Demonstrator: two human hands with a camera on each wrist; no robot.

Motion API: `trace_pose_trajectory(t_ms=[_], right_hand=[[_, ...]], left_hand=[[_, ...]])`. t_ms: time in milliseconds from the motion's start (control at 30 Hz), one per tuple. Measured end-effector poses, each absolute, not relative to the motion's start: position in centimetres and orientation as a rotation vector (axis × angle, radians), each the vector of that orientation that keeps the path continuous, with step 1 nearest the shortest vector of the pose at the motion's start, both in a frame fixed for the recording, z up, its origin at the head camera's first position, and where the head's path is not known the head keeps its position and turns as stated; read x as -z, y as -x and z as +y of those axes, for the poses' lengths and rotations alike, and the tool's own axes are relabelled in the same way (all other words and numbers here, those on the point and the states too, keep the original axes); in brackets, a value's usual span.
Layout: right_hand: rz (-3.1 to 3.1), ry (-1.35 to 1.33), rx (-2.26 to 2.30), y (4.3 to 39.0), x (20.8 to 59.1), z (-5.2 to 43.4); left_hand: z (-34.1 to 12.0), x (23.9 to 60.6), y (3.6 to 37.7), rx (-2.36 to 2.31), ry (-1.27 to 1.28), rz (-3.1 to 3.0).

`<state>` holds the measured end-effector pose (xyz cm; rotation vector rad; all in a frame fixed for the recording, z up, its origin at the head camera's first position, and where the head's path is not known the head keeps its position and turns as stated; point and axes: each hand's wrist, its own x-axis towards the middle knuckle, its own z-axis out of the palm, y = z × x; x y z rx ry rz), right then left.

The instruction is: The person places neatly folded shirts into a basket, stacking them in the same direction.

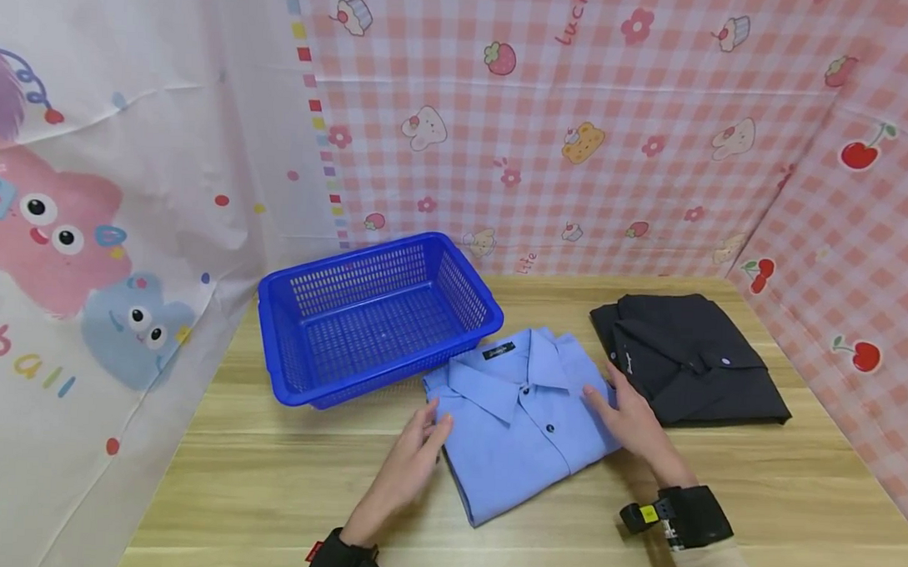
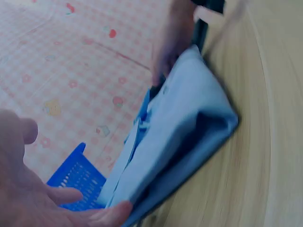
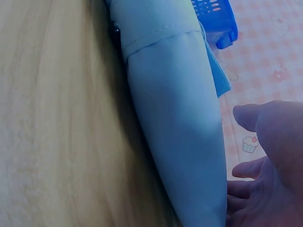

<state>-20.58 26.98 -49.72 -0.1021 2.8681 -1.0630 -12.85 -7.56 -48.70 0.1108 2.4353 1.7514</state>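
A folded light-blue shirt [image 1: 519, 436] lies on the wooden table with its collar away from me and its dark buttons facing up. At its left edge is my left hand [image 1: 409, 457], fingers loosely bent and thumb apart; in the left wrist view its fingertips [image 2: 116, 213] come up to the cloth. My right hand [image 1: 637, 423] stands at the shirt's right edge. In the right wrist view its thumb [image 3: 246, 117] is spread from the fingers, which sit by the side of the fold and are partly hidden. Neither hand pinches the cloth.
A blue plastic basket [image 1: 381, 314] with mesh sides stands behind and left of the shirt, close to its collar. To the right lies a folded black shirt [image 1: 691, 363]. Patterned cloth [image 1: 549, 137] hangs behind the table and along both sides.
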Motion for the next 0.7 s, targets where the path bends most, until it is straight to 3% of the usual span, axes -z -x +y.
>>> trace_pose_trajectory(t_ms=[300, 700], right_hand=[[2.87, 0.066, 1.073, 20.8, 49.9, 26.8], [2.758, 0.02, 1.128, 20.7, 49.8, 26.5]], left_hand=[[-7.5, 48.6, 12.9, -1.96, 0.151, 2.048], [-8.3, 49.5, 13.8, -2.145, 0.12, 1.667]])
